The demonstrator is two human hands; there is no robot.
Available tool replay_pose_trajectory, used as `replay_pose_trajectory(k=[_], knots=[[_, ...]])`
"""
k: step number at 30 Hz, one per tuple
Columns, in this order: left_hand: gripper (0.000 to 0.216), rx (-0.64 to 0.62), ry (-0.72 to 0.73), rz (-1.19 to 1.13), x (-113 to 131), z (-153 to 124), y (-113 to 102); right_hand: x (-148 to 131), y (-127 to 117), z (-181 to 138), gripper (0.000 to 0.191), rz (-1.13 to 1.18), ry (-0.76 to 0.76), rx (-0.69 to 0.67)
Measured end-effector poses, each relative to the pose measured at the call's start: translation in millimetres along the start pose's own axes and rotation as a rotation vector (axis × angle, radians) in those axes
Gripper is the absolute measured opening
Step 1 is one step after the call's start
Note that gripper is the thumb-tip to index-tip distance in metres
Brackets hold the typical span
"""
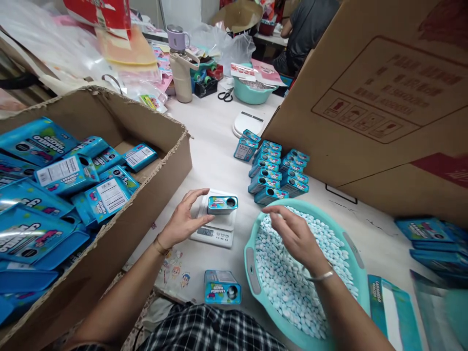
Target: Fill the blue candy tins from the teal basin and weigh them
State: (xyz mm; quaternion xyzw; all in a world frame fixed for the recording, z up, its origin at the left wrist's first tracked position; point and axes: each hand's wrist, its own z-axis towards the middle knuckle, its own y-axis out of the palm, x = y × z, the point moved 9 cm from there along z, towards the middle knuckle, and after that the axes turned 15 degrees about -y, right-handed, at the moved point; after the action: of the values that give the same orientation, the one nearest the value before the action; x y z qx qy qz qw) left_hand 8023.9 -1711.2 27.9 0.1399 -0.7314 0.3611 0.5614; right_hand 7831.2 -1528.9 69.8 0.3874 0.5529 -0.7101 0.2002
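A small blue candy tin point(222, 204) stands on a white digital scale point(214, 237) with a lit display. My left hand point(185, 219) is open beside the tin, thumb and fingers spread on its left side. Over a turquoise basin point(252, 265) full of pale blue and white candies point(296, 282) hovers my right hand point(294, 234). Its fingers are loosely stretched and apart; no candy shows in them, though the palm is hidden. A second blue tin point(223, 287) lies near the table's front edge, below the scale.
Rows of blue tins point(268, 178) stand behind the basin. At left, a cardboard box point(161, 180) holds many blue packages. A large carton point(387, 97) leans at right. Farther back are another white scale point(248, 124), scissors point(225, 95), a tumbler point(180, 73) and a seated person point(310, 34).
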Motion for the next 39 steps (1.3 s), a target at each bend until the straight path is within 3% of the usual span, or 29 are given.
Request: replay_pose_trajectory(k=[3, 6, 12, 16, 19, 22, 26, 32, 39], knots=[[0.059, 0.003, 0.001, -0.011, 0, -2, 2, -25, 35, 38, 0.033, 0.068, -0.08, -0.105], [0.059, 0.009, -0.001, -0.023, -2, -3, 2, -38, 64, 60, 0.027, -0.034, -0.129, -0.25], [0.06, 0.017, -0.002, -0.047, -6, -4, 1, -44, 67, 66, 0.038, -0.118, -0.123, -0.27], [0.06, 0.023, -0.009, -0.041, -6, -4, -3, -45, 41, 63, 0.024, 0.186, -0.092, -0.059], [0.058, 0.047, -0.007, -0.039, -4, -6, -12, -30, 14, 46, 0.024, 0.494, -0.003, 0.139], [0.054, 0.092, -0.01, -0.035, 0, -9, -24, -7, -10, 13, 0.02, 0.761, 0.124, 0.33], [0.05, 0.136, 0.007, -0.024, 14, -9, -35, 25, -31, -43, 0.016, 0.924, 0.285, 0.531], [0.051, 0.079, 0.074, 0.081, 44, 1, -18, 71, -29, -108, 0.017, 1.304, 0.473, 0.827], [0.056, -0.037, 0.161, 0.498, 46, 14, 24, 92, -16, -131, 0.018, 1.524, 0.543, 0.988]])
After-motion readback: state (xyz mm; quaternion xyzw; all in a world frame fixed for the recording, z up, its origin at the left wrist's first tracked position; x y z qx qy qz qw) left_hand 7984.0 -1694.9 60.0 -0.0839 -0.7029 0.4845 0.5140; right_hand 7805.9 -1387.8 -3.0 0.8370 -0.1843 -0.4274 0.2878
